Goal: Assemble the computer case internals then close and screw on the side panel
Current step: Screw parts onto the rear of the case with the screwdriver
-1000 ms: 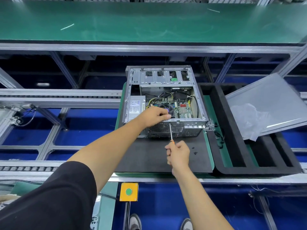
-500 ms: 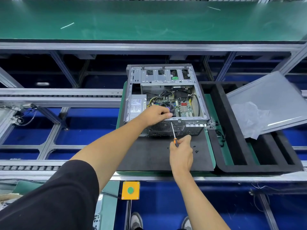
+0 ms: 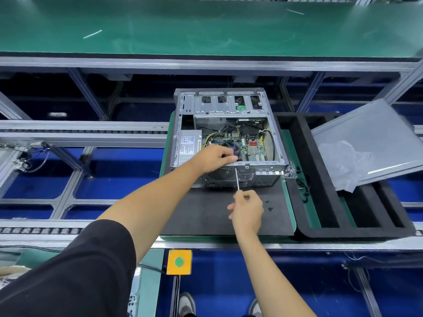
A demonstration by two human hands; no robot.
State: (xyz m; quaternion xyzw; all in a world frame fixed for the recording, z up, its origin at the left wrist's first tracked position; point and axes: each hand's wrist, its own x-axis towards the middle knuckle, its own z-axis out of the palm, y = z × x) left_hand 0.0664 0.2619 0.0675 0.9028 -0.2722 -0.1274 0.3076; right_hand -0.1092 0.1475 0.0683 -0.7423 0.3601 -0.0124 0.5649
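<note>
**Screwdriver up against the open case**

Lying on its side on the dark grey foam mat (image 3: 206, 216) is the open silver steel computer case (image 3: 226, 136), its green motherboard (image 3: 253, 148) and grey power supply box (image 3: 188, 145) in plain sight. The left hand (image 3: 216, 156) comes in from seven o'clock and rests on the case's near rim, fingers curled over the edge beside the black round cooler fan (image 3: 232, 148), thumb flat along the metal. At six o'clock of the case, the right hand (image 3: 248, 208) pinches the handle of a thin steel-shafted screwdriver (image 3: 237, 179), fingers bunched round it; the shaft runs up towards twelve o'clock, its tip at the rim, just beside the left thumb. A few small black screws (image 3: 270, 205) lie on the mat at three o'clock of the right hand. Further out at three o'clock, the flat grey metal side panel (image 3: 370, 143) leans tilted across the black foam tray (image 3: 304, 170), well apart from the case.
</note>
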